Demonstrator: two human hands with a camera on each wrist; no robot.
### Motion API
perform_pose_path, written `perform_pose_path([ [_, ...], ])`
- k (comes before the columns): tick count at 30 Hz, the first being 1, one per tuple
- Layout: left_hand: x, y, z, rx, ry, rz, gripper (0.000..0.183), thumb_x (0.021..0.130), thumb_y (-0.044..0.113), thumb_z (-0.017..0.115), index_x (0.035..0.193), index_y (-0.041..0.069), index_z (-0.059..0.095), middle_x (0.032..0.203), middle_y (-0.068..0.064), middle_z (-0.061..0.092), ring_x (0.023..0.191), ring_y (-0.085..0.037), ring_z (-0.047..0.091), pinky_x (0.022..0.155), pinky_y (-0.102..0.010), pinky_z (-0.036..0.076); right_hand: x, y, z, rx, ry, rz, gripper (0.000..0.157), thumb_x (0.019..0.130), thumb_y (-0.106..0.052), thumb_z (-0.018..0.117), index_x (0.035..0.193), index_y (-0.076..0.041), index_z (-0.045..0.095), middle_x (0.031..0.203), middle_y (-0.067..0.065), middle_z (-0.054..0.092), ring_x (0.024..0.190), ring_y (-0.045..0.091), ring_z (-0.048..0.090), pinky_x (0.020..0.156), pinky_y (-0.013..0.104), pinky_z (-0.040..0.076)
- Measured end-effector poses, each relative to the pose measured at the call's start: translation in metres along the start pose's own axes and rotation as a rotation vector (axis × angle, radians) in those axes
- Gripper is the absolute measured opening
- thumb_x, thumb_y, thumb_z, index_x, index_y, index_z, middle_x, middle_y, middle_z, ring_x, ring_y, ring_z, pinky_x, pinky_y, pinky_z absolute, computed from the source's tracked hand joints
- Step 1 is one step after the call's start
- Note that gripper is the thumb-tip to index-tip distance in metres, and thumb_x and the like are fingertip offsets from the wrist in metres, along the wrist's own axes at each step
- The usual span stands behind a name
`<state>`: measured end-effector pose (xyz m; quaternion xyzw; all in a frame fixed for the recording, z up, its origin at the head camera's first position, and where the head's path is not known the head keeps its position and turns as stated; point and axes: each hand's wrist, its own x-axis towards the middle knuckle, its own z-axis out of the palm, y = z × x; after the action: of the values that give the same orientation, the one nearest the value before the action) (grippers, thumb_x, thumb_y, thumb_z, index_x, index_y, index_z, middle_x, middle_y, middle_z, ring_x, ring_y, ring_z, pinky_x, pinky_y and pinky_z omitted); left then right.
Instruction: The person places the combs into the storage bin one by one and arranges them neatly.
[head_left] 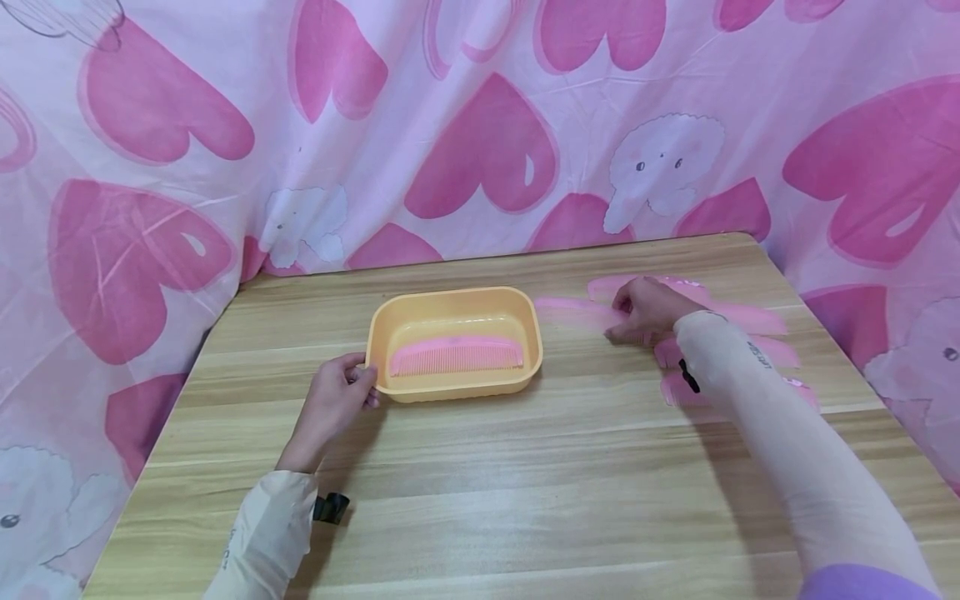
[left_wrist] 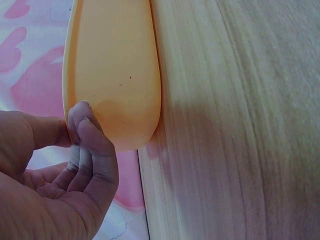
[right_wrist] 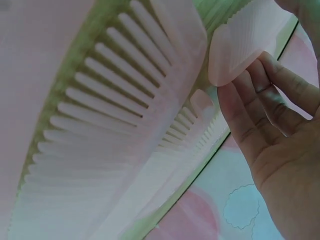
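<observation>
A yellow plastic basin sits on the table with one pink comb lying inside. My left hand pinches the basin's rim at its left end; in the left wrist view the thumb is on one side of the wall and the fingertips on the other. To the right of the basin, my right hand holds a pink comb, which looks blurred in the head view. Its rounded end shows at the fingers in the right wrist view. Several more pink combs lie around and under that hand.
The wood-grain table carries everything. A pink curtain with hearts hangs right behind its back edge and along both sides. Black wrist straps show at the sleeves.
</observation>
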<state>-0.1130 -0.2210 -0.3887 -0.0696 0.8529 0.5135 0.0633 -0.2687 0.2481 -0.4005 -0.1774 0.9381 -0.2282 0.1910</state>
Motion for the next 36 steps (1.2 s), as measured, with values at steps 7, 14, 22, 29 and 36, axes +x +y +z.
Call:
perform_pose_path([
  [7, 0.000, 0.000, 0.000, 0.000, -0.005, -0.002, 0.041, 0.104, 0.007, 0.052, 0.137, -0.016, 0.048, 0.084, -0.019, 0.067, 0.064, -0.013, 0.064, 0.063, -0.031, 0.062, -0.003, 0.000, -0.001, 0.010, 0.033, 0.024, 0.047, 0.076, -0.036, 0.089, 0.100, -0.001, 0.070, 0.082, 0.006, 0.060, 0.072, 0.019, 0.054, 0.063, 0.030, 0.049],
  [14, 0.001, -0.001, 0.001, 0.013, -0.004, -0.009, 0.040, 0.103, 0.007, 0.052, 0.137, -0.015, 0.049, 0.084, -0.018, 0.067, 0.064, -0.013, 0.064, 0.063, -0.029, 0.062, -0.004, 0.004, -0.010, 0.032, 0.107, 0.032, 0.057, 0.076, -0.038, 0.089, 0.109, 0.004, 0.068, 0.101, 0.012, 0.067, 0.090, 0.026, 0.060, 0.082, 0.042, 0.055],
  [22, 0.001, 0.003, 0.005, -0.001, -0.006, 0.004, 0.040, 0.103, 0.006, 0.052, 0.137, -0.014, 0.049, 0.085, -0.021, 0.068, 0.063, -0.013, 0.065, 0.062, -0.028, 0.062, -0.005, -0.004, -0.023, 0.048, 0.173, 0.003, 0.050, 0.077, -0.033, 0.089, 0.105, 0.004, 0.070, 0.101, 0.014, 0.070, 0.092, 0.027, 0.063, 0.081, 0.041, 0.056],
  [29, 0.002, 0.009, 0.013, -0.011, -0.021, 0.032, 0.039, 0.103, 0.005, 0.053, 0.136, -0.016, 0.050, 0.081, -0.018, 0.068, 0.062, -0.014, 0.065, 0.062, -0.028, 0.062, -0.005, -0.019, -0.032, 0.024, 0.217, -0.048, 0.042, 0.074, -0.027, 0.089, 0.099, 0.002, 0.072, 0.095, 0.012, 0.071, 0.085, 0.024, 0.064, 0.073, 0.033, 0.055],
  [36, 0.007, 0.012, 0.024, -0.012, -0.019, 0.034, 0.037, 0.103, 0.003, 0.053, 0.135, -0.015, 0.052, 0.078, -0.013, 0.067, 0.062, -0.012, 0.064, 0.061, -0.025, 0.062, -0.003, -0.040, -0.036, -0.015, 0.243, -0.133, 0.037, 0.072, -0.027, 0.089, 0.094, 0.000, 0.074, 0.087, 0.008, 0.072, 0.080, 0.021, 0.064, 0.071, 0.032, 0.055],
])
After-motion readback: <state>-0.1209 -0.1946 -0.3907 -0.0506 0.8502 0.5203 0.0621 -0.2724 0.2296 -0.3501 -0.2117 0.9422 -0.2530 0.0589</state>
